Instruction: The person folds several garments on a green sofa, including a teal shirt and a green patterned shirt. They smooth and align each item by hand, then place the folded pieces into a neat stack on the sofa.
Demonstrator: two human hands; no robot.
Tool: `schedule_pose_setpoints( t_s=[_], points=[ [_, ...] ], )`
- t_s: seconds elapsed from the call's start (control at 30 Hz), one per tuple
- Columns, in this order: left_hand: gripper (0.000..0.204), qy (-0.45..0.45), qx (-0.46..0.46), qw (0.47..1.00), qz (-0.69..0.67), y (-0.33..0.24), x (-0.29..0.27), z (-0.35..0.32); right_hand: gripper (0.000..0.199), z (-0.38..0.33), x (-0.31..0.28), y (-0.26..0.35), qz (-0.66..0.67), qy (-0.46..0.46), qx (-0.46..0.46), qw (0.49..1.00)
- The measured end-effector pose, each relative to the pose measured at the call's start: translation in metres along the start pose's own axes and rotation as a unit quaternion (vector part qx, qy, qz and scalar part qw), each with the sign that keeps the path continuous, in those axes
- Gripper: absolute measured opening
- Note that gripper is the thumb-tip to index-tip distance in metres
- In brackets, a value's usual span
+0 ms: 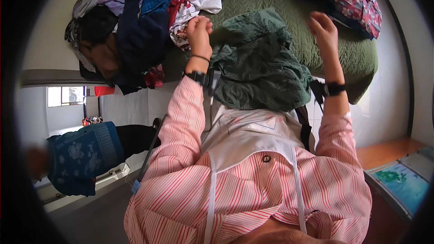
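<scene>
A dark green knitted garment [264, 58] lies rumpled in front of me, its near part hanging over the bed's edge toward my lap. To its left, my left hand [199, 30] is raised with the fingers loosely curled in, and nothing shows in them. Just behind that hand is a white and red floral cloth [178, 11] at the edge of the clothes pile. On the other side of the garment my right hand [324, 28] hovers above the green bedspread [312, 0], fingers bent and a little apart, holding nothing. Neither hand visibly touches the garment.
A heap of mixed clothes [140, 27] covers the left of the bed. At the far right sit folded clothes, with a pink floral one [359, 7] on the side. Another person in a blue top [86, 158] is at the lower left. A blue-green picture panel [402, 180] stands lower right.
</scene>
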State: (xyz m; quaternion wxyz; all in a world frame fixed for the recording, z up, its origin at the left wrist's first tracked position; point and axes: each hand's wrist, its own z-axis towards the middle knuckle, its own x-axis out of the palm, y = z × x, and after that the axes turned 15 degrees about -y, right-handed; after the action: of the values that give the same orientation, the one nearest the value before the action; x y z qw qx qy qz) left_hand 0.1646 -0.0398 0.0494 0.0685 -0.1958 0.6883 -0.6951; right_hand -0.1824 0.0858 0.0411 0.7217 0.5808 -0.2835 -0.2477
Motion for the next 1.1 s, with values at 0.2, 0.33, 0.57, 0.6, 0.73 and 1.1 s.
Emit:
schedule_pose_setpoints(
  t_s=[0.2,0.33,0.57,0.6,0.73,1.1],
  points=[
    [0.037,0.228,0.307,0.894,0.233,0.016,-0.018,-0.016,0.016,-0.033,-0.033,-0.031,-0.092,-0.001,0.050,0.995],
    [0.053,0.265,0.399,0.800,0.362,0.018,0.000,0.021,0.017,-0.016,0.017,-0.014,-0.184,0.065,-0.084,0.977],
    [0.038,0.364,0.334,0.716,0.493,0.037,0.033,0.048,0.025,0.010,0.089,-0.037,-0.376,0.076,-0.385,0.839],
    [0.029,0.340,0.359,0.748,0.442,0.041,0.030,0.049,0.023,0.012,0.089,-0.042,-0.411,0.098,-0.373,0.826],
    [0.026,0.263,0.151,0.889,0.344,0.042,0.027,0.073,0.015,0.024,0.088,-0.053,-0.368,0.130,-0.269,0.881],
    [0.029,-0.116,0.564,0.649,0.498,0.057,0.083,0.180,0.010,0.087,0.186,-0.032,-0.247,-0.012,-0.312,0.917]
  ],
)
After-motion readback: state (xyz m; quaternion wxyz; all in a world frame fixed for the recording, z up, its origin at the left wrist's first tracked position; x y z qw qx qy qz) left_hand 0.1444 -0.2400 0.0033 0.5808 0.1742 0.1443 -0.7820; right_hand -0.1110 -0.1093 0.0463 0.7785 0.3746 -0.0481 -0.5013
